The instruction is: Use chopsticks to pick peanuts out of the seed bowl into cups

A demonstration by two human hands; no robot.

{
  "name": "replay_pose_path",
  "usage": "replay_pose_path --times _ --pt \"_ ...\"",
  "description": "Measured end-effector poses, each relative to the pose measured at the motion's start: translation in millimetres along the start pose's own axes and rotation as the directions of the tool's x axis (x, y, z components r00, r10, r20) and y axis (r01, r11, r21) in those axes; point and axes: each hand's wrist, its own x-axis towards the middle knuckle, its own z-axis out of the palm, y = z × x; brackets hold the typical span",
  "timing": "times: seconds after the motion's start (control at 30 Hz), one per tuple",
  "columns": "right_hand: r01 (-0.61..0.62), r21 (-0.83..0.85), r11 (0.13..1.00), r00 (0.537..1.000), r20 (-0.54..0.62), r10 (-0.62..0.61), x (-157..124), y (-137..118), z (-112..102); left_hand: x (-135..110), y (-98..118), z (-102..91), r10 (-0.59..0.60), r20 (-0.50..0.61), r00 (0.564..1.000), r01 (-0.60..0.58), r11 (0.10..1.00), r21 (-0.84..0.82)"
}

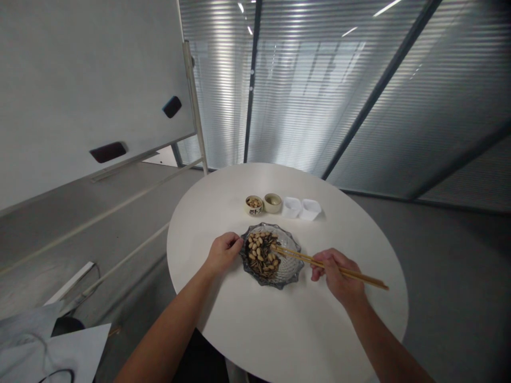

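A scalloped glass plate (288, 268) sits near the middle of the round white table (279, 330), heaped with peanuts and dark seeds (261, 254). My left hand (223, 253) is curled, its fingers closed on the plate's left rim. My right hand (338, 274) grips a pair of wooden chopsticks (319, 263); their tips rest in the pile at the plate's centre. Beyond the plate stand a small cup of peanuts (254, 205), a second beige cup (273, 202) and two white square dishes (301, 208).
A whiteboard on a stand (96, 80) leans at the left with two erasers on it. Frosted glass walls run behind the table. Papers (59, 354) lie at the lower left on the floor side.
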Motion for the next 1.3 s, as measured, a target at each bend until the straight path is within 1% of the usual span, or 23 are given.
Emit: replay_pose_path --times 0.1,0.23,0.37,0.5,0.57,0.67,0.77,0.83,0.9,1.03,1.17,1.23,1.3 --pt "0.049 0.003 0.999 0.998 -0.035 -0.049 -2 -1 2 0 -1 0.3 0.004 -0.001 1.000 -0.004 1.000 -0.011" --pt "0.071 0.086 0.994 0.991 -0.119 -0.061 -2 -4 3 0 -1 0.9 -0.006 -0.002 1.000 0.006 1.000 -0.008" --pt "0.072 0.221 0.973 0.977 -0.210 -0.024 0 -5 4 0 1 0.4 -0.007 -0.002 1.000 0.007 1.000 -0.002" --pt "0.075 0.382 0.921 0.954 -0.296 0.045 10 -4 6 0 1 -0.8 0.003 0.007 1.000 -0.003 1.000 0.003" --pt "0.100 0.443 0.891 0.935 -0.347 0.067 21 -4 8 0 1 -1.1 0.004 0.010 1.000 -0.004 1.000 0.002" --pt "0.145 0.492 0.858 0.893 -0.438 0.100 50 -9 13 0 0 -0.9 0.001 0.007 1.000 -0.001 1.000 -0.001" --pt "0.145 0.493 0.858 0.862 -0.488 0.134 86 -16 20 1 0 -0.4 0.006 0.010 1.000 -0.006 1.000 -0.003" --pt "0.134 0.478 0.868 0.850 -0.506 0.148 109 -19 26 1 0 -0.2 0.010 0.010 1.000 -0.010 1.000 -0.006" --pt "0.105 0.459 0.882 0.853 -0.498 0.158 128 -19 32 1 -1 -0.1 0.013 0.013 1.000 -0.013 1.000 -0.005" --pt "0.049 0.384 0.922 0.901 -0.415 0.125 149 -13 43 2 -1 -0.8 0.012 0.007 1.000 -0.012 1.000 0.001" --pt "0.012 0.292 0.956 0.932 -0.349 0.095 154 -5 51 1 1 -2.1 0.007 0.009 1.000 -0.007 1.000 0.005" --pt "-0.007 0.222 0.975 0.946 -0.314 0.078 154 -2 52 0 2 -2.7 0.007 0.009 1.000 -0.007 1.000 0.012" --pt "0.000 0.167 0.986 0.957 -0.287 0.049 153 -1 51 0 3 -3.0 0.011 0.007 1.000 -0.011 1.000 0.019"
